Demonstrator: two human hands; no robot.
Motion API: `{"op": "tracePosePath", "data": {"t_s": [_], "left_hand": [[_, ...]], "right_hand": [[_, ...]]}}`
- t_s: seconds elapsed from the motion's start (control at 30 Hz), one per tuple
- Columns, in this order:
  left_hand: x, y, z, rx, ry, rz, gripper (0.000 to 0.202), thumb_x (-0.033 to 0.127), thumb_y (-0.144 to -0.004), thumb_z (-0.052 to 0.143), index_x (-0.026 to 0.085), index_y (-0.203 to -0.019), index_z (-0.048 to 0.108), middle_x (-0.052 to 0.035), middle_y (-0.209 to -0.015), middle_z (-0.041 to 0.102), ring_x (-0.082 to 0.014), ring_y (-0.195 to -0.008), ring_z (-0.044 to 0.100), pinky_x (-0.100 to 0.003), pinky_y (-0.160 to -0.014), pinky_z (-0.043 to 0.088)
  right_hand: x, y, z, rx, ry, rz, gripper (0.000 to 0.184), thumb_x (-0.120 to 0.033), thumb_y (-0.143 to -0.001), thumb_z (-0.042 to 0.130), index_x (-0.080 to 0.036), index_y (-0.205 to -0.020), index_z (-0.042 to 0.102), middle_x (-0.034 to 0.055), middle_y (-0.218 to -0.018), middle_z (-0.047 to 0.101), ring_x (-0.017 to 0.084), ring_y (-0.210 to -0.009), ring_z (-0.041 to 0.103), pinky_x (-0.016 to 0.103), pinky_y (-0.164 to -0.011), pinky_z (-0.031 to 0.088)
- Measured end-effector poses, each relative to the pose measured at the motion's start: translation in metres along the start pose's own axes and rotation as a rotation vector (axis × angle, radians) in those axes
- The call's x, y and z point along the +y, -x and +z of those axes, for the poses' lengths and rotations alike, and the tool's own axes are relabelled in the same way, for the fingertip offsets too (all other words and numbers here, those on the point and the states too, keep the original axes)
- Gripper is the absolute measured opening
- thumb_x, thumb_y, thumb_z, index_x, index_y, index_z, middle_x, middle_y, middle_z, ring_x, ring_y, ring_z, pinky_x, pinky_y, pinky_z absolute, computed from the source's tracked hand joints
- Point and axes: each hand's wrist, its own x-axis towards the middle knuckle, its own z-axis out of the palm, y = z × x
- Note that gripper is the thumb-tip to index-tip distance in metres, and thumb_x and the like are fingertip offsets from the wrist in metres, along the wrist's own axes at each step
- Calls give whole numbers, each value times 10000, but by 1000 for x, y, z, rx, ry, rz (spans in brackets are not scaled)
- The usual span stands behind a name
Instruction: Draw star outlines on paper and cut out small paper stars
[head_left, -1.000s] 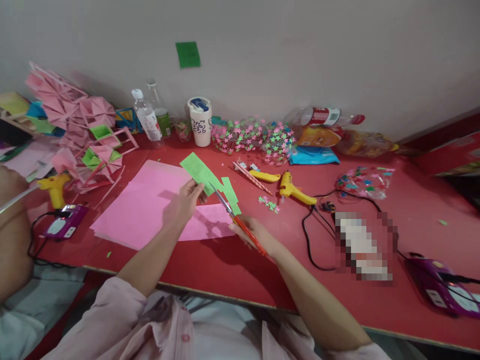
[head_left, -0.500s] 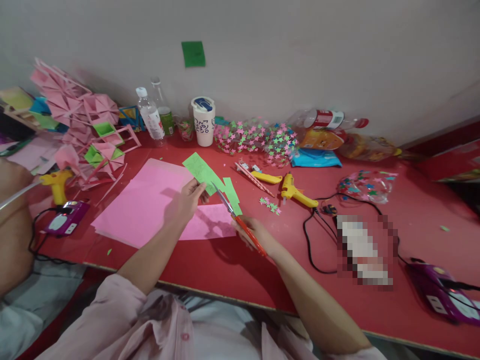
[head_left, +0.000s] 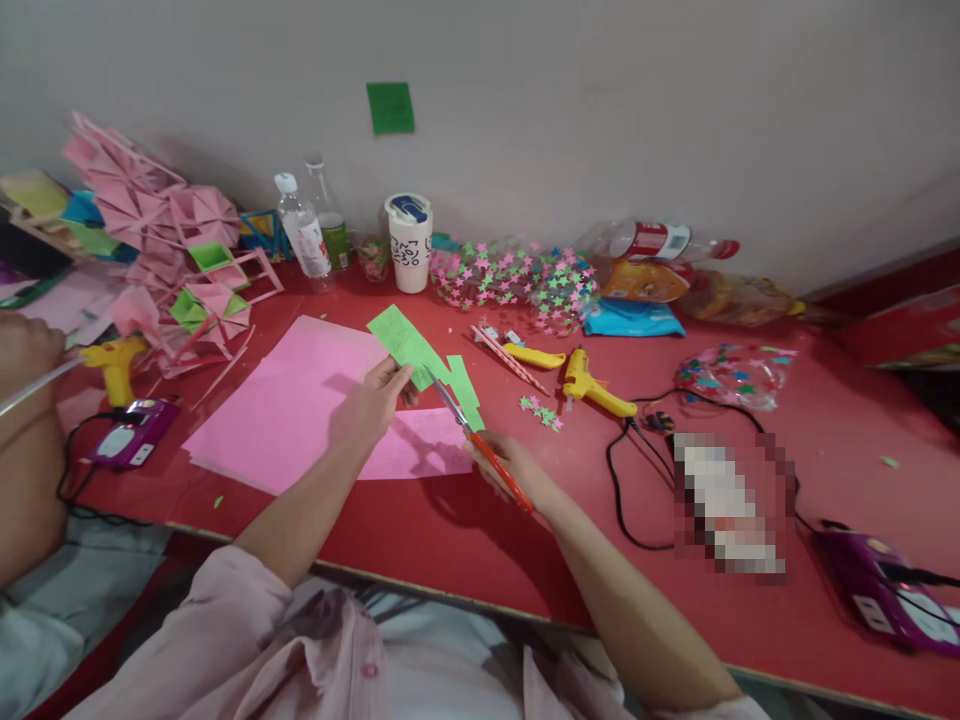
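Note:
My left hand [head_left: 386, 393] pinches the lower edge of a green paper strip [head_left: 403, 338], held over the pink sheets. Orange-handled scissors [head_left: 501, 470] are gripped in my right hand [head_left: 510, 465], their blades pointing up and left against the strip's edge. Another green paper piece [head_left: 465, 390] lies just right of the blades. Beneath my hands are a large stack of pink paper [head_left: 292, 390] and a narrower pink strip [head_left: 427, 445]. Small star cut-outs [head_left: 540, 410] sit to the right of the scissors.
A yellow glue gun [head_left: 596, 385] with a black cord lies to the right, near a yellow-handled cutter [head_left: 534, 355]. Along the wall stand a white cup [head_left: 410, 245], bottles [head_left: 304, 235] and star-filled bags [head_left: 517, 285]. At left are pink paper models [head_left: 172, 215] and another person's arm [head_left: 30, 450].
My hands, the scissors and the green strip look nearly unmoved. At the far left, the other person's hand has come into view near the yellow glue gun there.

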Motion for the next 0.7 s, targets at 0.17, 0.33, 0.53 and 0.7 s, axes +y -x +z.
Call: {"op": "tracePosePath", "data": {"t_s": [0.17, 0.33, 0.53, 0.7], "left_hand": [[-1, -1, 0, 4, 16, -9, 168, 296, -821, 539, 175, -703, 539, 44, -505, 534, -76, -472, 511, -218, -529, 398], [-7, -3, -3, 7, -9, 0, 184, 328, -822, 549, 180, -713, 543, 43, -523, 550, -80, -487, 527, -219, -531, 398], [0, 0, -1, 5, -20, -6, 190, 326, -822, 541, 181, -699, 532, 44, -511, 545, -80, -487, 524, -216, -540, 404], [-2, -1, -4, -4, -46, -9, 193, 337, -824, 536, 183, -708, 547, 39, -532, 559, -82, -488, 526, -225, -541, 403]], "right_hand": [[-1, 0, 0, -3, 10, 6, 488, -677, -726, 526, -210, -661, 400, -95, -413, 326, 66, -357, 313, 226, -394, 255], [-1, 0, -1, -3, 32, 1, 495, -686, -727, 514, -208, -658, 404, -94, -412, 327, 67, -356, 315, 225, -394, 254], [2, -2, -1, 6, 51, 3, 482, -672, -734, 513, -206, -657, 413, -86, -415, 330, 76, -366, 330, 229, -402, 259], [3, -2, -1, 4, 65, -14, 491, -684, -730, 511, -206, -663, 423, -78, -430, 341, 83, -387, 349, 231, -410, 272]]}}
